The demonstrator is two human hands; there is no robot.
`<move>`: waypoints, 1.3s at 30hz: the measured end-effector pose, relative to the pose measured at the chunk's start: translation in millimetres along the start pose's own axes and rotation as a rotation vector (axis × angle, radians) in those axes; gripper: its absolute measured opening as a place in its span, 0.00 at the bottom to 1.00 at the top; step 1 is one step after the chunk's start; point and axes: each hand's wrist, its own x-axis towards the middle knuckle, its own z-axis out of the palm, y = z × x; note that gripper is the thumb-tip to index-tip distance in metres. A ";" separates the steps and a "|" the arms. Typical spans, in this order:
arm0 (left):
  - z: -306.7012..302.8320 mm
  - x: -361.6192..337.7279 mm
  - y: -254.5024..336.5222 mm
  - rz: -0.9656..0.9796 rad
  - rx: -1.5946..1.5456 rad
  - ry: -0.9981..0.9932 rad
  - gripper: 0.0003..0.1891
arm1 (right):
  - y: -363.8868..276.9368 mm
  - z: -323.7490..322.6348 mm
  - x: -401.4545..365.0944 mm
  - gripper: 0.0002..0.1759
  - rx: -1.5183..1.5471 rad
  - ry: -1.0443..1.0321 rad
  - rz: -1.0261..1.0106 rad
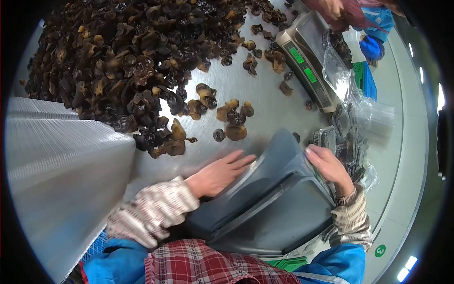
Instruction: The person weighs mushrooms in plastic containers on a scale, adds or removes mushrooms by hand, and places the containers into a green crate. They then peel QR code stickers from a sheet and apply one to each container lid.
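A grey plastic bin (295, 203) is tilted in front of my body, its upper edge reaching over the metal table (267, 97). My right hand (329, 166) grips the bin's right rim. At the bin's left side, my left hand (220, 174) has its fingers stretched out toward the rim, slightly blurred, with the fingertips right at the edge. Just beyond the left hand lie loose wood ear mushrooms (234, 120). A large dark heap of wood ear mushrooms (118, 57) covers the table's far left.
A digital scale (305, 61) with green displays stands at the far right, clear plastic packs (347, 137) beside it. Tall stacks of clear plastic trays (66, 156) rise at the left. Across the table is another person's hand (332, 7). Green-and-blue crates (364, 78) stand behind the scale.
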 end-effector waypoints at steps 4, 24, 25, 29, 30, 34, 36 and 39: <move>-29.0 -35.2 33.5 -0.141 0.142 -0.138 0.24 | 15.1 -3.4 -21.2 0.24 0.030 0.059 -0.001; -125.0 23.0 -74.2 -0.556 0.946 0.427 0.20 | -13.3 27.7 102.6 0.29 0.076 -0.125 -0.111; -117.6 17.8 -64.6 -0.559 0.908 0.431 0.20 | -13.9 18.7 100.0 0.27 0.241 -0.197 -0.016; -73.6 -13.1 -50.6 -0.650 0.768 0.307 0.21 | 68.1 -16.8 72.2 0.22 0.489 0.170 0.319; -73.1 -13.5 -51.9 -0.653 0.762 0.288 0.22 | 87.8 -12.1 71.6 0.21 0.435 0.110 0.486; -75.9 -9.0 -49.6 -0.683 0.793 0.261 0.23 | 78.8 20.6 121.5 0.19 0.824 0.017 0.334; -73.8 -12.9 -52.4 -0.654 0.805 0.290 0.22 | 34.7 1.5 121.4 0.18 1.132 0.081 0.083; -75.0 -13.4 -53.0 -0.640 0.803 0.269 0.21 | 43.7 -29.0 106.1 0.19 0.278 0.225 -0.064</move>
